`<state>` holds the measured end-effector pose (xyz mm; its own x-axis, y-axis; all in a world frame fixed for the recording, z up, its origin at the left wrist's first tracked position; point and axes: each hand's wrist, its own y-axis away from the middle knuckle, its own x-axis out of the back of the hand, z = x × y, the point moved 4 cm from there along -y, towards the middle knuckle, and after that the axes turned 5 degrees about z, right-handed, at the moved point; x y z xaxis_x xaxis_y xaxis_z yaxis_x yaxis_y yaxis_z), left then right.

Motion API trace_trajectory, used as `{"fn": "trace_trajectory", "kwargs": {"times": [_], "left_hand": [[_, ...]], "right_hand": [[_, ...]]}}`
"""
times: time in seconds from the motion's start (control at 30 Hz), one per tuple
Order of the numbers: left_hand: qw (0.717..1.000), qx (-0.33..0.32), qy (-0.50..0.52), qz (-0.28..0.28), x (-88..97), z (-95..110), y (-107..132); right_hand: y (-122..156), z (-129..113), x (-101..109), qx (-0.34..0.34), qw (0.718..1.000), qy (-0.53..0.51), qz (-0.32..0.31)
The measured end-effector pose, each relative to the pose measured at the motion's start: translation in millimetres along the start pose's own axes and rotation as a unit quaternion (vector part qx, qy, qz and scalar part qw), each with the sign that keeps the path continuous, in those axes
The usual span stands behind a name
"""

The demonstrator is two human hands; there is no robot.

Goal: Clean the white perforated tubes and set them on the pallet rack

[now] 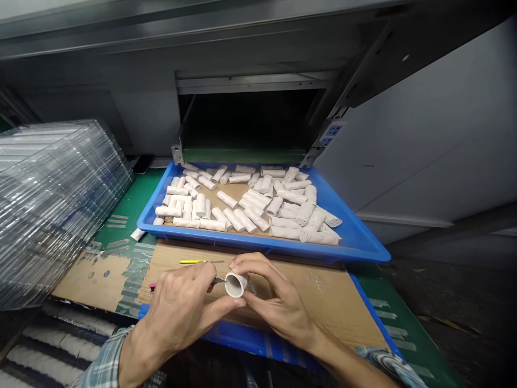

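My right hand [278, 302] grips a short white tube [235, 285] between thumb and fingers, its open hollow end turned towards me. My left hand [177, 307] is closed around a small tool with a pointed metal tip [219, 280], which meets the tube's left side near the rim. Most of that tool is hidden by the fingers, so its kind cannot be told. A pink end [152, 288] sticks out behind the left hand; whether it belongs to the same tool is unclear. The left thumb reaches under the tube's rim.
Beyond my hands, a blue tray [258, 237] holds many white tubes [254, 202]. A yellow-handled thin tool [193, 261] lies on the cardboard [323, 302]. Stacked clear plastic trays [60, 199] stand left. A dark phone-like object [142, 164] and power sockets [332, 132] are farther back.
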<state>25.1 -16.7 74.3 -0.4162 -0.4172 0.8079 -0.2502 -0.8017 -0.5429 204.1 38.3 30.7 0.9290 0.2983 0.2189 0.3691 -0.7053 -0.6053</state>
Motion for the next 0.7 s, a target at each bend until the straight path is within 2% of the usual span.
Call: {"fn": "trace_trajectory", "kwargs": {"times": [0.5,0.63,0.7], "left_hand": [[1.000,-0.025,-0.001,0.001,1.1,3.6,-3.1],[0.997,-0.014,0.062,-0.032,-4.6,2.6,0.3],[0.994,-0.009,0.111,-0.022,-7.8,2.0,4.5]], "right_hand": [[-1.4,-2.8,1.8,0.010,1.000,0.007,0.011],[1.0,-1.0,0.7,0.005,1.000,0.000,0.000],[3.0,0.9,-0.8,-0.019,1.000,-0.015,-0.001]]}}
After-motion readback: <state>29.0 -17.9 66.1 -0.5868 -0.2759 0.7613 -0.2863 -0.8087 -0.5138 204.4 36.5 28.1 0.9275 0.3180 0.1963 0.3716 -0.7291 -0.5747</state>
